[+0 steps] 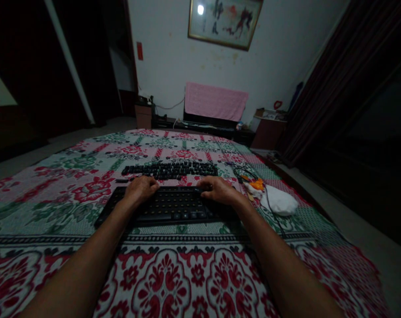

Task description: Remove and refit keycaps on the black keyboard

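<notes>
A black keyboard [174, 216] lies on the patterned bedspread in front of me, most of its keycaps off and rows of small bare key posts showing. Some keycaps remain along its bottom row and to the right. Behind it, loose black keycaps [174, 169] are laid out in rows. My left hand [141, 189] rests at the keyboard's upper left edge, fingers curled together; whatever is in them is hidden. Over the upper right part, my right hand [216, 189] is closed, thumb and forefinger pinching what looks like a small black keycap [198, 190].
Right of the keyboard lie a white cloth bundle [279, 202], an orange item [257, 184] and a dark coiled cable [245, 172]. The floral bedspread [163, 278] spreads under everything. Beyond the bed, a pink towel [216, 101] hangs over a low screen.
</notes>
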`<state>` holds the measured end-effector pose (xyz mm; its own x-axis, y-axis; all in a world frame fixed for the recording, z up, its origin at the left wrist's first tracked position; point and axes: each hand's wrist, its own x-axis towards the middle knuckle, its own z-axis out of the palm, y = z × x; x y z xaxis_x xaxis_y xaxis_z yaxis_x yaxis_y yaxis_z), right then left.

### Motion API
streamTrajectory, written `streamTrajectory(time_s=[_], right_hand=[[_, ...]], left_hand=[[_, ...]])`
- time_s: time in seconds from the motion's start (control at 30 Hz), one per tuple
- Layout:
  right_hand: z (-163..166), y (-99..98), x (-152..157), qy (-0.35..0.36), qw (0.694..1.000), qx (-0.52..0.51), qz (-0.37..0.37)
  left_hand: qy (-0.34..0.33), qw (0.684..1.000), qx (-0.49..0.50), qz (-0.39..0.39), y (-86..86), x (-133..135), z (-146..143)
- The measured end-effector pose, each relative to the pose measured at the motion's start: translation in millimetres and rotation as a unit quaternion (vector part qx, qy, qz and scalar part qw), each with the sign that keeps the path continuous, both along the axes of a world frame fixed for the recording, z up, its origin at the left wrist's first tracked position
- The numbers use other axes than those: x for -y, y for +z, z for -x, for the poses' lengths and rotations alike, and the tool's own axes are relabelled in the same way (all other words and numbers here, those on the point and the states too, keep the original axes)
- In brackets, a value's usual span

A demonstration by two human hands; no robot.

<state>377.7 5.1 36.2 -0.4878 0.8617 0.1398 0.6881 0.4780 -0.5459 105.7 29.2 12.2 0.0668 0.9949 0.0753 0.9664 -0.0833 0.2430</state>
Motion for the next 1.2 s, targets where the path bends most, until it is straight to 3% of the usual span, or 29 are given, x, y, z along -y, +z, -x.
streamTrajectory(time_s=[1.2], right_hand=[[2.7,-1.9,3.7,0.042,0.993,0.095,-0.059]], left_hand=[[-0.004,1.0,-0.003,0.016,1.5,-0.9,1.0]])
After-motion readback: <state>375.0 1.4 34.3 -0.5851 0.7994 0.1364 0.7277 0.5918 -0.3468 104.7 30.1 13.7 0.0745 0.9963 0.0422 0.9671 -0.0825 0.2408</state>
